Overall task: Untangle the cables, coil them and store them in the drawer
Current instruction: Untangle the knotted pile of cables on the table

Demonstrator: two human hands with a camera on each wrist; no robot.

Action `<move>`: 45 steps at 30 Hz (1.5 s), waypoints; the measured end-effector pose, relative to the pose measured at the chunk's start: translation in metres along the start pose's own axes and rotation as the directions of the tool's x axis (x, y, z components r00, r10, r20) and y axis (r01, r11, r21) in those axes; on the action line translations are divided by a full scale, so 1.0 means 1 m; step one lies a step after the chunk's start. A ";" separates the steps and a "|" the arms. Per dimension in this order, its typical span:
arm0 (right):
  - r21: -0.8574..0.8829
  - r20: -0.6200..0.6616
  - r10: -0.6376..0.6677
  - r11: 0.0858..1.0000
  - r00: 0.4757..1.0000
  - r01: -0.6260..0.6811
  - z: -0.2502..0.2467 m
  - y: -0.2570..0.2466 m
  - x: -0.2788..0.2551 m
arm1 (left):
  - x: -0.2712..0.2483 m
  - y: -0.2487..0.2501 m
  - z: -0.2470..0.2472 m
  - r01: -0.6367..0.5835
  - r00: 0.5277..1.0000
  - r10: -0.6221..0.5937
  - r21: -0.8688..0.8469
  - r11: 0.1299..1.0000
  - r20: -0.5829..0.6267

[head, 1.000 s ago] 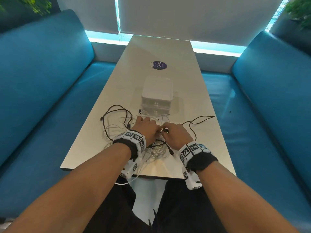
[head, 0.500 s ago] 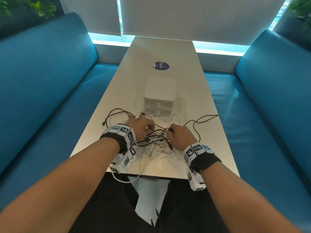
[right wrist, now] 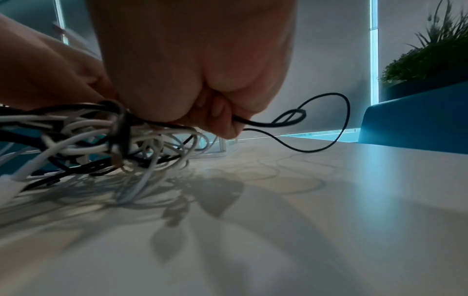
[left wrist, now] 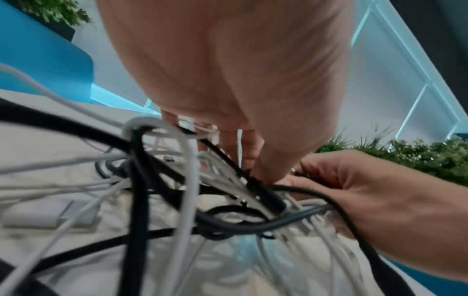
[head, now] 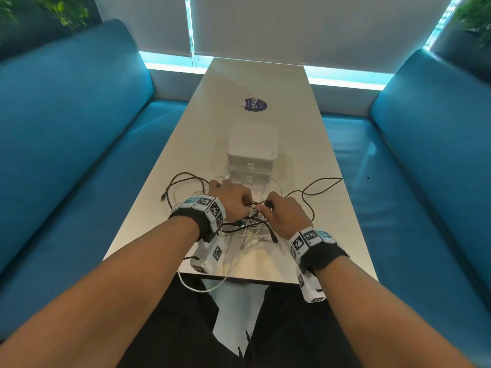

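Both hands work at the knot: my left hand (head: 233, 200) has its fingers curled into the tangle of black and white cables (head: 249, 227), pinching strands at its centre, and my right hand (head: 284, 216) grips a thin black cable (right wrist: 291, 122), which loops out over the worktop (head: 332, 235) to the right. The tangle lies on the near end of the worktop, just in front of the white drawer unit (head: 252, 152), with one white cable (head: 202, 286) hanging off the near edge.

Progress, in my judgement: early. No cable is free of the mass, none is coiled, and both drawers appear closed, so untangling, coiling and storing all remain. Only the first separation is in hand.

Writing: a round dark blue sticker (head: 255, 104) lies on the worktop beyond the drawer unit and reads "ClayG"; its smaller print is too small to tell. The wrist bands (head: 204, 208) carry black-and-white coded squares, no legible text.
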State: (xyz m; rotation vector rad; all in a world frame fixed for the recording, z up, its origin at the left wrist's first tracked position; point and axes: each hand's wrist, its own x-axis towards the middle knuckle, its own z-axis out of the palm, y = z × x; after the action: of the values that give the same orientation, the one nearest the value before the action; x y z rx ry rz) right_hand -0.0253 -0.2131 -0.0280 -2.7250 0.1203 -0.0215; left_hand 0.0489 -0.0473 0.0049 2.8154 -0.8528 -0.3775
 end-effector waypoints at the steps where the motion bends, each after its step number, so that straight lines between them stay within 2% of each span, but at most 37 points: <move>1: -0.018 -0.009 -0.006 1.000 1.000 0.005 0.001 -0.001 0.000 | 0.001 0.000 0.002 -0.011 1.000 0.011 0.001 1.000 -0.009; 7: -0.122 0.016 -0.023 0.992 1.000 0.024 0.000 -0.012 -0.003 | 0.004 -0.003 0.011 0.001 1.000 0.001 0.078 0.997 -0.031; 13: -0.129 0.071 -0.006 0.992 0.997 0.015 0.001 -0.011 -0.002 | 0.008 -0.007 0.014 0.073 0.996 -0.073 0.012 0.997 0.048; 19: -0.132 0.075 -0.001 0.991 0.997 0.011 -0.003 -0.009 -0.001 | 0.003 -0.002 0.006 -0.073 0.997 0.073 0.182 0.981 0.006; 25: -0.126 0.097 0.042 0.992 0.994 -0.030 -0.003 -0.002 -0.003 | 0.006 -0.006 -0.006 -0.079 0.996 0.078 0.030 0.996 0.040; 32: -0.135 0.083 0.026 0.991 0.996 -0.014 -0.004 -0.007 0.001 | 0.008 -0.003 0.003 -0.090 0.996 0.086 0.159 0.983 0.033; 35: -0.141 0.084 0.035 0.990 0.996 -0.023 -0.004 -0.008 0.001 | 0.007 -0.003 0.003 -0.097 0.995 0.093 0.165 0.982 0.031; 40: -0.144 0.114 0.081 0.988 0.990 -0.065 -0.006 -0.004 -0.001 | 0.003 -0.006 -0.006 -0.085 0.996 0.085 0.015 0.996 -0.022; 45: -0.141 0.111 0.090 0.987 0.990 -0.074 -0.005 -0.003 -0.003 | 0.005 -0.004 0.002 -0.091 0.996 0.090 -0.039 0.995 -0.024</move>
State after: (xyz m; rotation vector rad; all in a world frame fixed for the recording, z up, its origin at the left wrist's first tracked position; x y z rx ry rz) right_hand -0.0285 -0.2123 -0.0226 -2.8471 0.2067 0.1769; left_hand 0.0545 -0.0465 0.0014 2.7275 -0.9531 -0.3456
